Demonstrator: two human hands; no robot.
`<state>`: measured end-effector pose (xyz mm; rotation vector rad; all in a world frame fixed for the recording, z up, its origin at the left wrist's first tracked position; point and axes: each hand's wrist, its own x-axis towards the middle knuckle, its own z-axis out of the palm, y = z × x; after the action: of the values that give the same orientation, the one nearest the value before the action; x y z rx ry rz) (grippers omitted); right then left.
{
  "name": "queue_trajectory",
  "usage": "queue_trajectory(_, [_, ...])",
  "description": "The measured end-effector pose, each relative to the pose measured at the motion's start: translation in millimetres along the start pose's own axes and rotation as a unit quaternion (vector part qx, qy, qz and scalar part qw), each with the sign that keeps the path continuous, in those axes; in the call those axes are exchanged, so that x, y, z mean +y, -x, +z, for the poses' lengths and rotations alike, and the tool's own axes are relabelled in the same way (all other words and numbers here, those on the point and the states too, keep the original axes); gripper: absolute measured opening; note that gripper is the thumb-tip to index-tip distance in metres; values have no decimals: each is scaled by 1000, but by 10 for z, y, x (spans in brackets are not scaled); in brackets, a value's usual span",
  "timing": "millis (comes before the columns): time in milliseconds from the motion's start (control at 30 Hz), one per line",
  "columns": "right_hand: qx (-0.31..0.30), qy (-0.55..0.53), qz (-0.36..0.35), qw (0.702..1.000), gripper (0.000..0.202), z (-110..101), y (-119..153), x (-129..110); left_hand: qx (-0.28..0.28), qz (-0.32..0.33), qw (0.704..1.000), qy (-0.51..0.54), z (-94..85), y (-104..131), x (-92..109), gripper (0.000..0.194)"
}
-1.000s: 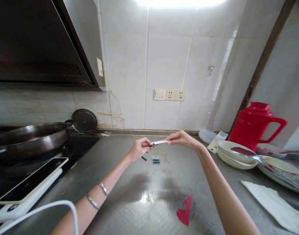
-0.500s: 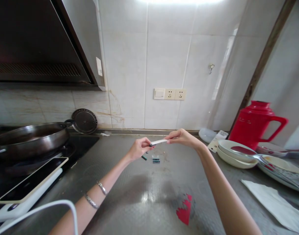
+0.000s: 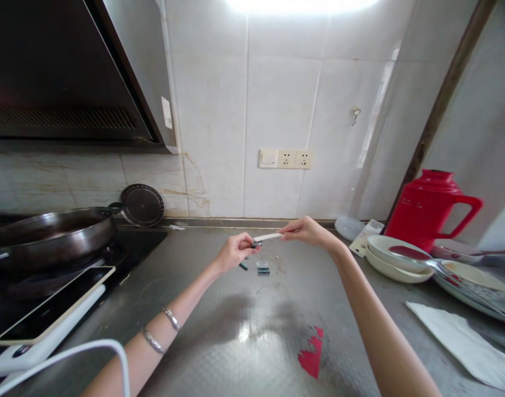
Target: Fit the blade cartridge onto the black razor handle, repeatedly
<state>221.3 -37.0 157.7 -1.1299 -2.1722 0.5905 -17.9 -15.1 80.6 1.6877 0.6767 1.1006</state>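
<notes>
White and slim, a short strip spans the gap between the two hands, raised above the rear part of the metal counter. The right hand pinches one end of it, thumb and fingers drawn together, back of the hand upward. At its other end the strip meets a small dark-and-silver piece, which the left hand nips between thumb and fingertips; whether the two are joined or merely touching is too small to tell. Just below, on the counter, lie a dark green stick and, beside it, a little clear-and-green item. Two silver bracelets circle the left forearm. Nearer the person is a ragged red patch. To the left, a phone rests on a white device by the stove, with a steel pan behind them. To the right, stacked bowls stand before a red flask, and a white paper sheet lies flat nearer the person.
</notes>
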Motion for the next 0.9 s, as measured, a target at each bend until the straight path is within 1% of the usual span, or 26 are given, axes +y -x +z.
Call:
queue_trajectory(67, [11, -3, 10, 1000, 34, -12, 8, 20, 1, 2, 1000, 2, -2, 3, -15, 25])
queue_trajectory(133, [14, -6, 10, 1000, 35, -24, 26, -15, 0, 4, 1000, -4, -9, 5, -37, 24])
queue_trajectory(267, [-7, -4, -8, 1000, 35, -18, 38, -92, -4, 2, 1000, -28, -7, 18, -52, 21])
queue_trajectory(367, [-13, 4, -1, 1000, 35, -2, 13, -26, -5, 5, 1000, -25, 17, 31, -35, 22])
queue_trajectory(467, [0, 6, 11, 1000, 33, 0, -3, 35, -7, 10, 1000, -15, 37, 36, -35, 22])
queue_trajectory(533, [2, 6, 6, 1000, 33, 2, 1, 9, -6, 5, 1000, -15, 37, 37, -49, 22])
queue_trajectory(667, [-19, 5, -19, 1000, 33, 30, 5, -78, -1, -7, 1000, -28, 18, 39, -59, 20])
queue_trajectory(733, [-23, 5, -10, 1000, 34, 41, -4, -57, 0, -2, 1000, -24, 13, 39, -44, 21])
queue_trajectory(833, [-6, 7, 16, 1000, 35, 33, -8, 7, -3, 10, 1000, -10, 13, 36, -14, 22])
queue_trajectory(900, [3, 2, 22, 1000, 37, 16, 7, 6, -3, 10, 1000, -9, 15, 35, 2, 23])
